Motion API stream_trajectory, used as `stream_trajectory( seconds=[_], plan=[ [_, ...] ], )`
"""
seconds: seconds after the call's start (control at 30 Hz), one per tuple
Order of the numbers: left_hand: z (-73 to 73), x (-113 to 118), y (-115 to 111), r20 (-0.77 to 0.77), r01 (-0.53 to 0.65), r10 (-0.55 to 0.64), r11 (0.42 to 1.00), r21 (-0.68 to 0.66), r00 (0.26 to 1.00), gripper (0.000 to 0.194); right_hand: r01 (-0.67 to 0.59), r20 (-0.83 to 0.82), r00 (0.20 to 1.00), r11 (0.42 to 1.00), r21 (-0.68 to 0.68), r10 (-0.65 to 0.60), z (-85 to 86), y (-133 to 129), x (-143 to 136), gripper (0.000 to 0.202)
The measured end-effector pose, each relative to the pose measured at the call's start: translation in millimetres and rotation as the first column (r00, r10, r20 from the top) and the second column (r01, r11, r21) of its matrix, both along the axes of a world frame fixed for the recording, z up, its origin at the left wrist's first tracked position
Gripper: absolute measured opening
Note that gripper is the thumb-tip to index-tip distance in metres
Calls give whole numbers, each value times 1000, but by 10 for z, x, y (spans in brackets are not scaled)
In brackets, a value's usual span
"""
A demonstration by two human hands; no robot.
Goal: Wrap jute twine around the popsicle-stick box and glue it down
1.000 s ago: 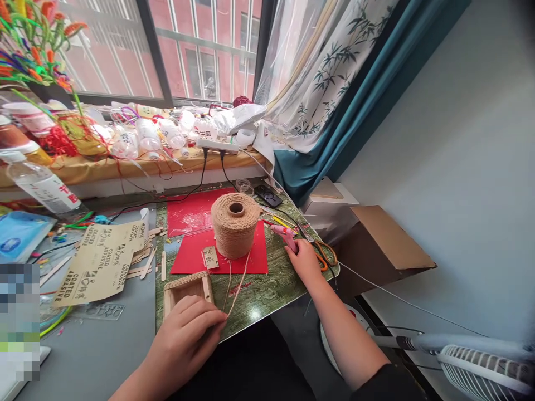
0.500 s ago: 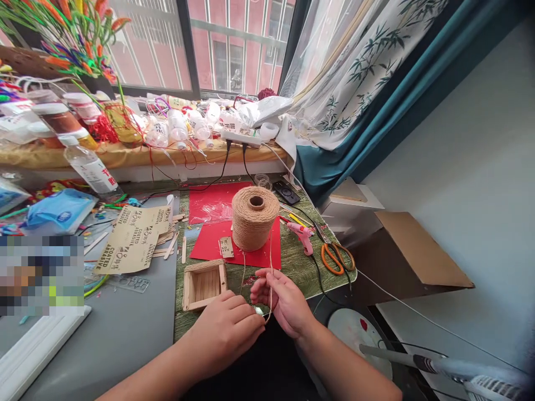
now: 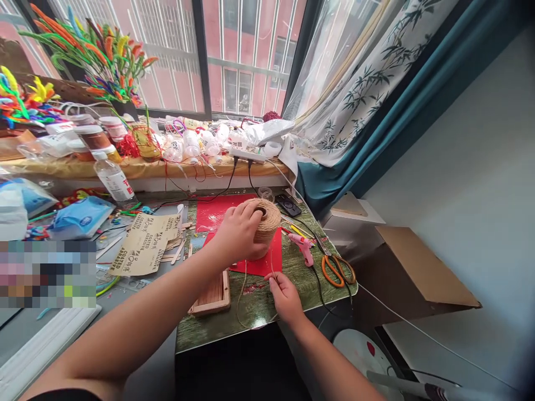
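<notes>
A large spool of jute twine [image 3: 271, 221] stands on red sheets [image 3: 273, 256] on the green wood-patterned mat. My left hand [image 3: 239, 229] grips its left side, fingers curled over the top by the core hole. Near the table's front edge, my right hand [image 3: 286, 298] is closed in a pinch on a strand of the twine that runs up to the spool. Another length of twine [image 3: 238, 305] loops down from the spool towards the front edge. Under my left forearm lies a small box of wooden craft sticks [image 3: 214, 305], partly hidden.
Right of the spool lie a pink glue gun [image 3: 304, 248], orange-handled scissors [image 3: 334, 270] and a phone [image 3: 288, 205]. Sandpaper [image 3: 144, 245] and loose craft sticks lie to the left. A bottle [image 3: 115, 181] stands by the cluttered sill. An open cardboard box [image 3: 426, 267] sits at right.
My left hand has moved from the table's front up and forward onto the spool. My right hand has closed on the strand. The view has shifted slightly.
</notes>
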State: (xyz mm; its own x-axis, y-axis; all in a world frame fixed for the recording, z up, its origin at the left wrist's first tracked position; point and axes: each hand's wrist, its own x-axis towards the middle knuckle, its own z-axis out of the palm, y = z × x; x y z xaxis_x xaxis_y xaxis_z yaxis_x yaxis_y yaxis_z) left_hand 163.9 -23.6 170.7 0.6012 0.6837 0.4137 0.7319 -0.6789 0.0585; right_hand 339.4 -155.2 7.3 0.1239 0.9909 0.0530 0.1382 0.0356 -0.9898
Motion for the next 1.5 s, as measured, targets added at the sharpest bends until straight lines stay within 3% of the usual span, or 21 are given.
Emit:
stream_trajectory(
  seconds=[0.1,0.2,0.37,0.47,0.53,0.63,0.77,0.87,0.93,1.1,1.23,1.37,1.5],
  plan=[
    [-38,72,124,57,9,-7,999,-38,998,64,-22,74,997,998,52,18,-54,-43,-7,34],
    [-15,-56,263,102,128,-122,990,-55,987,59,-27,1,1000,998,51,27,-58,-89,-9,34],
    [287,-565,568,94,245,-239,968,-58,966,55,-71,-417,909,993,-98,24,75,-91,60,39],
    [486,-862,827,106,190,-181,978,-83,978,59,-74,-536,844,994,-76,22,246,18,91,36],
    [538,-1016,1011,101,114,-104,989,-99,989,63,-93,-600,799,993,-69,33,355,122,67,33],
    [465,-1178,1240,61,70,-63,992,-107,996,62,-153,-677,733,986,-73,63,442,241,-32,31],
    [227,-1320,1409,-4,111,-113,984,-138,994,56,-212,-701,708,973,-94,86,404,226,-166,32],
    [120,-1425,1498,-25,2,-6,986,-165,1000,61,-232,-697,713,964,-129,79,341,138,-198,34],
    [124,-1480,1569,-83,-87,74,982,-167,994,68,-243,-696,714,958,-149,73,326,77,-190,34],
    [285,-1417,1758,-286,-301,234,928,-218,929,87,-275,-692,716,949,-158,92,450,-47,-93,31],
    [362,-1175,1869,-308,-412,336,882,-227,890,79,-254,-647,759,948,-191,73,617,-169,106,33],
    [325,-974,1943,-290,-453,393,874,-176,872,90,-200,-555,831,945,-259,24,666,-366,424,39],
    [284,-877,1984,-281,-453,400,878,-154,872,88,-157,-466,883,904,-398,-51,553,-668,753,42]
  ],
)
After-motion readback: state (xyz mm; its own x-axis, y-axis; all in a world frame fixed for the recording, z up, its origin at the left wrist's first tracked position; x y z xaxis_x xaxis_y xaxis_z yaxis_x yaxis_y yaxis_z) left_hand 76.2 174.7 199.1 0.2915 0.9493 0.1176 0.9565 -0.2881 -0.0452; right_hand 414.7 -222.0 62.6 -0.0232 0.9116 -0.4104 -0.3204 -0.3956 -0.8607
